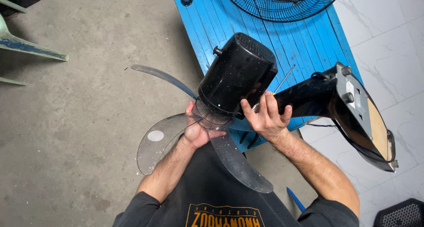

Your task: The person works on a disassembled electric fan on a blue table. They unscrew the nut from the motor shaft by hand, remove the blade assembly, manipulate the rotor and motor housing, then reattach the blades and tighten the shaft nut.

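— Where is the fan (247, 83)?

— Over the near edge of the blue bench (304, 41), on its side: we see the motor housing (238, 72) pointing up and away from us, the blades (176, 134) toward our chest, the base (362, 116) out past the right edge.

— Our grip?

— Our left hand (198, 129) is closed on the blade hub, our right hand (266, 116) wrapped around the neck.

— Risks?

— We judge the thin clear blades could crack if we twist hard, and the heavy base could tip the fan off the bench.

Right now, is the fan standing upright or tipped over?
Tipped over: the fan lies sideways on the blue table, base pointing sideways.
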